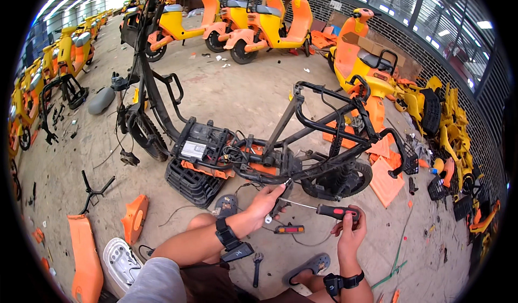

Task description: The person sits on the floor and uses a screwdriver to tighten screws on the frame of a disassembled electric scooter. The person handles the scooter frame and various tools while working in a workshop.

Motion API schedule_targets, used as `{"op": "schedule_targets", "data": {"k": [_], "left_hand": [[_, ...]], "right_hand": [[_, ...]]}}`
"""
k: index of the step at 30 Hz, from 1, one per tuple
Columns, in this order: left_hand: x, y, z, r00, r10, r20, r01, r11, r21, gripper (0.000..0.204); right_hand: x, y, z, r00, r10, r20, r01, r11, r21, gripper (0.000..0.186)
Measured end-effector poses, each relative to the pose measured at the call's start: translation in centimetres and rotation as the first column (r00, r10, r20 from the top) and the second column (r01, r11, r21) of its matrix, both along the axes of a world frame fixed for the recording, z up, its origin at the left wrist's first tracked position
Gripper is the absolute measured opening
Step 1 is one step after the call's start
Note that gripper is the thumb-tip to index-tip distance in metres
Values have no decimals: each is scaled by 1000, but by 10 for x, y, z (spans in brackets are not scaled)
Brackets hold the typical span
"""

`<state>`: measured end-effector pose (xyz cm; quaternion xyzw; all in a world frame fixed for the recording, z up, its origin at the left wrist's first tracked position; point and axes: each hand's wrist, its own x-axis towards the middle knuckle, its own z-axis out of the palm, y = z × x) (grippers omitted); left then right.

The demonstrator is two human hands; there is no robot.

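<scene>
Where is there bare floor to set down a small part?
A bare patch lies between the right hand and the green strip; a larger, mostly bare one between the black frame and the parked scooters. It is crowded around the left hand, with frame, screwdriver and rectangular light nearby.

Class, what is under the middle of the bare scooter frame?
Under the frame, a black slatted crate and orange plastic show; the crate's inside is covered, unseen.

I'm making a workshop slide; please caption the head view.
Right hand points a screwdriver toward the left hand at a stripped scooter frame, an adjustable wrench lying nearby.
</scene>
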<state>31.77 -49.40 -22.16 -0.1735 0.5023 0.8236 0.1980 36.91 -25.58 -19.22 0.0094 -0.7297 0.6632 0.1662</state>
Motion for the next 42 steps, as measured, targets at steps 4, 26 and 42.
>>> {"op": "schedule_targets", "data": {"k": [4,26,42], "left_hand": [[-1,-2,0,994,30,-103,-41,993,-114,40],[-1,-4,7,999,-3,-46,1,999,-33,39],[-1,-3,5,998,7,-58,-8,1000,-6,42]], "right_hand": [[4,-2,5,991,-38,128,48,996,-71,30],[-1,-9,0,997,23,-77,-34,990,-133,31],[2,-13,5,995,36,-96,-51,987,-154,36]]}}
